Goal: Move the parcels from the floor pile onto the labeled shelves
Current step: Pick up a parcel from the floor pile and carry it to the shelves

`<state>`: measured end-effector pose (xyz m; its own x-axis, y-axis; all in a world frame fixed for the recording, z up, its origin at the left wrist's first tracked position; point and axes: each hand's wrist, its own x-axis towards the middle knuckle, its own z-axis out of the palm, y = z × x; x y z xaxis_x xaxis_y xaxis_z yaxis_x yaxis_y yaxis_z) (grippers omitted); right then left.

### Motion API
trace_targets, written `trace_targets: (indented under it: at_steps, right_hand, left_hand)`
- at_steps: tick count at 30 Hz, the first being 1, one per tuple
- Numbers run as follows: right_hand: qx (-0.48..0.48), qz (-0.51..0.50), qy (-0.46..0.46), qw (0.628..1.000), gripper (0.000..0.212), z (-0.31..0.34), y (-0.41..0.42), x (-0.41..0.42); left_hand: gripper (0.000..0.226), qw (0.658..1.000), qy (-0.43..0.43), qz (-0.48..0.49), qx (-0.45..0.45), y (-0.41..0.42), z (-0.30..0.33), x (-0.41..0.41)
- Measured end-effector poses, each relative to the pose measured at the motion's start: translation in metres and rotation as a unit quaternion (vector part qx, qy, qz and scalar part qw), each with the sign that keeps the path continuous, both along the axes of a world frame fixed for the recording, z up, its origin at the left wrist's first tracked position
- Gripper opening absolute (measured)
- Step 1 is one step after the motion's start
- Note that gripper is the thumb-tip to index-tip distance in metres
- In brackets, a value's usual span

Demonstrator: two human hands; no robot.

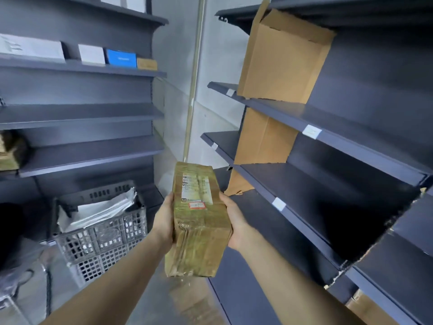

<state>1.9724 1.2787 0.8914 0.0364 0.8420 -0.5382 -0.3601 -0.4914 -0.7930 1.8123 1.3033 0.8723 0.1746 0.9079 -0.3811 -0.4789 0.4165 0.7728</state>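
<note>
You grasp the tape-wrapped brown cardboard parcel [199, 216] between left hand [164, 221] and right hand [234, 224], its printed label [196, 188] upward, probably for matching against shelf tags [311, 131].

Right-hand shelves [328, 127]: boards open along the front edge — far ends blocked by an upright cardboard box [281, 59]. Aisle left: grey crate [100, 240] on the floor.
</note>
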Motion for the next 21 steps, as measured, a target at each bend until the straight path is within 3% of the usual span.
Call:
trace_targets:
  at_steps: [6,12,21]
  right_hand:
    - [-0.003,-0.009,0.005,1.000,0.049,-0.005,0.094,-0.049]
    - [-0.003,-0.029,0.018,0.999,0.057,-0.013,0.177,-0.102]
    - [-0.009,-0.042,0.050,0.998,0.055,-0.027,0.256,-0.122]
  left_hand:
    - [0.047,0.999,-0.024,-0.033,0.023,0.091,0.000,-0.052]
    - [0.058,0.997,-0.049,-0.057,-0.003,0.176,-0.003,-0.102]
    - [0.058,0.996,-0.052,-0.078,-0.010,0.258,-0.014,-0.122]
